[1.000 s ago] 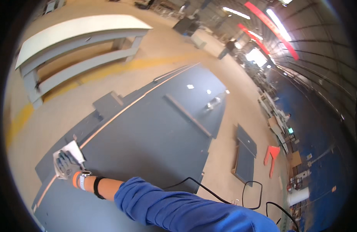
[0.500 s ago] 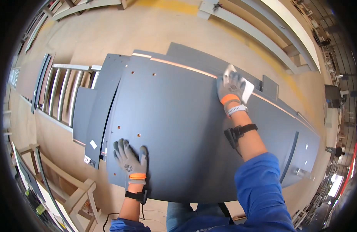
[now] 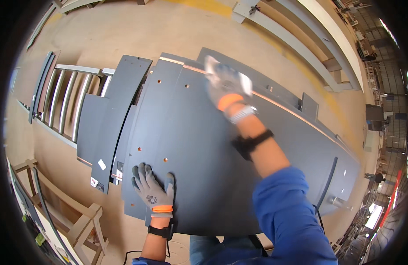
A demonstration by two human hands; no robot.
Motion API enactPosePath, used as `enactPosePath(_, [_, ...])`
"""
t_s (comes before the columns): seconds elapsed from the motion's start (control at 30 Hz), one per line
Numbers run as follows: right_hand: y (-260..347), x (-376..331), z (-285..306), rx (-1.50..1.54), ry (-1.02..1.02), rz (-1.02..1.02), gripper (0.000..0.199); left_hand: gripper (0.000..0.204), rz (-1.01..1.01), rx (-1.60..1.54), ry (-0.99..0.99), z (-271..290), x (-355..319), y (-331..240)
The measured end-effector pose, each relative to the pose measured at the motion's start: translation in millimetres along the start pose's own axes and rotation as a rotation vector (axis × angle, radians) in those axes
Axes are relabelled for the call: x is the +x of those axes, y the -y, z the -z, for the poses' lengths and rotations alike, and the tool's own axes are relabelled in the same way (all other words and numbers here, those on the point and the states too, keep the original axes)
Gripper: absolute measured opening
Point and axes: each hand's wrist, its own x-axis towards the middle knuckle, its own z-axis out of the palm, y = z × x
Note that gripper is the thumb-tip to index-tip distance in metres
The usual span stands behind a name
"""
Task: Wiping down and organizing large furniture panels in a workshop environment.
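Note:
A large dark grey panel [image 3: 204,159] with several drilled holes lies flat before me, a bare wood-coloured strip along its far edge. My left hand [image 3: 152,187], in a grey glove with an orange cuff, rests open on the panel's near left part, fingers spread. At the far edge my right hand [image 3: 227,86], gloved alike and smeared by motion, presses a white cloth [image 3: 246,84] onto the panel. The cloth sticks out on both sides of the hand; its folds under the palm are hidden.
More dark panels [image 3: 124,97] lie to the left, by a roller conveyor [image 3: 67,101]. A wooden frame stand [image 3: 87,225] is at the near left. A long grey frame [image 3: 292,48] stands at the far right. A small clear object [image 3: 340,202] sits on the right end.
My right hand has swept left along the far edge with the cloth. My left hand stays on the panel. The view has shifted slightly.

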Motion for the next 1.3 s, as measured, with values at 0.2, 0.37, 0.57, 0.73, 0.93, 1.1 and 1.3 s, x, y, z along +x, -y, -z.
enactPosePath(0.2, [-50.3,-15.2,-4.2,-0.079,0.122,-0.238,0.052,0.060,-0.025,-0.004,-0.003,-1.9,-0.9,-1.7])
enactPosePath(0.37, [17.7,43.1,-67.0,0.020,-0.438,0.013,0.052,0.058,-0.079,-0.010,0.008,-6.9,0.8,-10.5])
enactPosePath(0.57, [-57.3,-6.1,-20.6,-0.004,-0.153,0.014,0.042,0.059,-0.090,0.041,-0.044,-12.7,-4.5,-3.7])
enactPosePath(0.73, [-254.0,-116.4,-18.0,-0.055,-0.082,-0.555,0.051,0.057,-0.109,0.033,-0.065,-10.2,-6.9,-7.6])
enactPosePath(0.93, [-162.4,-69.3,-56.8,-0.104,-0.485,-0.137,0.051,0.054,-0.109,0.035,-0.059,-8.9,-4.2,-10.3])
enactPosePath(1.1, [32.0,-14.8,-77.5,0.092,-0.453,0.347,0.052,0.056,-0.104,0.019,-0.059,-13.5,-2.4,-15.1])
enactPosePath(1.3, [119.3,-152.6,-111.0,0.187,0.003,1.019,0.056,0.042,0.096,-0.185,-0.109,-9.4,-45.5,40.0])
